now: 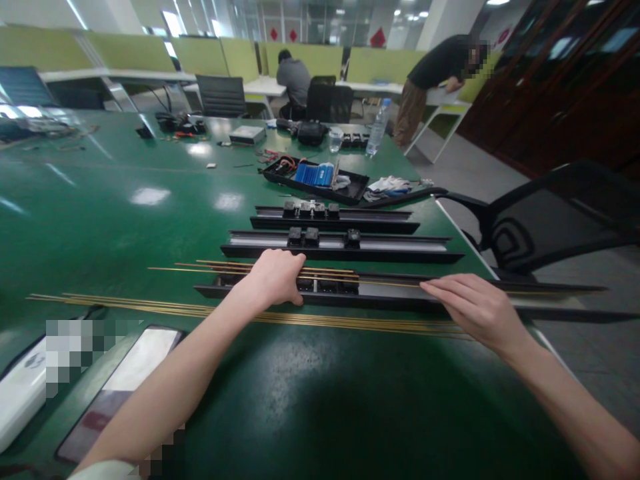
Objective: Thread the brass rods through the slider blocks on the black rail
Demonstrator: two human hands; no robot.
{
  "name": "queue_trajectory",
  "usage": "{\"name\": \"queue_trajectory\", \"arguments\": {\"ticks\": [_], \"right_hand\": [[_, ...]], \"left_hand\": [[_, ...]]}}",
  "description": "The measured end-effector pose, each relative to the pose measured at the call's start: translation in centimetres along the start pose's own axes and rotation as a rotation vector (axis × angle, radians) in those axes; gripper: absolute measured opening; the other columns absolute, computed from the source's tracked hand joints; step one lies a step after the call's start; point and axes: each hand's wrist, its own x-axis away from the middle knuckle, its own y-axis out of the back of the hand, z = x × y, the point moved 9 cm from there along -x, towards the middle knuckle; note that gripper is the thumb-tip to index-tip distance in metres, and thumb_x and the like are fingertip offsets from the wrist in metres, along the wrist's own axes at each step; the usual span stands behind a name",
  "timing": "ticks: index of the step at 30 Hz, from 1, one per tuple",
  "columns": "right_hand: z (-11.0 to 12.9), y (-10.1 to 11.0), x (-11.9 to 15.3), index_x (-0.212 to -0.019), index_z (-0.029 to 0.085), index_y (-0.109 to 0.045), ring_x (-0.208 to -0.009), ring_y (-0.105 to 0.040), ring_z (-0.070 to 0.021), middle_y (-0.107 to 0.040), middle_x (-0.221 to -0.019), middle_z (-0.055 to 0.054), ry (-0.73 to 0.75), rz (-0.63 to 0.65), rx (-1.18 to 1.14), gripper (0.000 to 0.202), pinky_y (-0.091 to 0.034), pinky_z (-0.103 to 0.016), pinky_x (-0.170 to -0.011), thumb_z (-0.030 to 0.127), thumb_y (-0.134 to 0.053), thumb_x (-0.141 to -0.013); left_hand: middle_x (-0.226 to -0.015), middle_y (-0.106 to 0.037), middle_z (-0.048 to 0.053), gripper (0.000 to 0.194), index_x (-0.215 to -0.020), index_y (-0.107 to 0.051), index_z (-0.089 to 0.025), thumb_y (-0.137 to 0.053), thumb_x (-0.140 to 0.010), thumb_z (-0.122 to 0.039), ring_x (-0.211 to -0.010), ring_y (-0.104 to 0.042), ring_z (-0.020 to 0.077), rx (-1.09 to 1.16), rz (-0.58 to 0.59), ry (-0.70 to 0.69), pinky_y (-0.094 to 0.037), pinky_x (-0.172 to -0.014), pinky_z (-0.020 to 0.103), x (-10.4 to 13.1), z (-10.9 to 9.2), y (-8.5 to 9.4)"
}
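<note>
A long black channel rail [395,303] with black blocks [327,283] inside lies across the table in front of me and sticks out past its right edge. My left hand [275,277] is closed over the rail near the blocks, thumb against the near wall. My right hand [470,307] pinches a thin brass rod [385,283] between thumb and fingers above the rail. A few more brass rods lie over the rail's left part, running under my left hand. Nearer to me, a bundle of several brass rods [325,321] rests on the table.
Two more black rails [340,252] with blocks lie beyond. Farther back are a black tray [350,190] with blue parts, gloves [390,187] and a water bottle [379,130]. A phone [140,360] lies left. An office chair [560,207] stands right; two people are in the background.
</note>
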Motion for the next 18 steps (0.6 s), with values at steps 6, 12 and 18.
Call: {"name": "queue_trajectory", "arguments": {"ticks": [6, 12, 18], "right_hand": [[-1.3, 0.1, -0.2, -0.116, 0.026, -0.072, -0.093, -0.071, -0.0256, -0.077, -0.105, -0.006, -0.184, -0.033, -0.192, 0.027, -0.057, -0.044, -0.085, 0.017, -0.063, -0.092], [-3.4, -0.7, -1.5, -0.108, 0.024, -0.074, -0.096, -0.071, -0.0253, -0.076, -0.106, -0.008, -0.488, 0.048, -0.378, 0.023, -0.058, -0.041, -0.083, 0.035, -0.058, -0.098], [-2.4, -3.4, -4.8, -0.097, 0.022, -0.076, -0.092, -0.071, -0.0241, -0.077, -0.099, -0.006, -0.526, 0.271, -0.503, 0.037, -0.054, -0.037, -0.080, 0.046, -0.049, -0.100]], "left_hand": [[-0.100, -0.076, 0.015, 0.059, -0.102, -0.064, -0.018, -0.079, -0.060, -0.055, -0.092, -0.072, 0.0359, 0.010, -0.001, -0.007, -0.052, -0.074, 0.040, 0.1, 0.0, 0.1], [-0.100, -0.076, 0.016, 0.059, -0.103, -0.065, -0.017, -0.080, -0.059, -0.053, -0.093, -0.071, 0.0363, 0.020, 0.005, 0.000, -0.052, -0.076, 0.041, 0.1, 0.0, 0.0], [-0.100, -0.076, 0.017, 0.058, -0.103, -0.065, -0.016, -0.079, -0.060, -0.053, -0.092, -0.072, 0.0370, 0.012, 0.001, -0.007, -0.052, -0.075, 0.041, 0.1, -0.1, 0.1]]}}
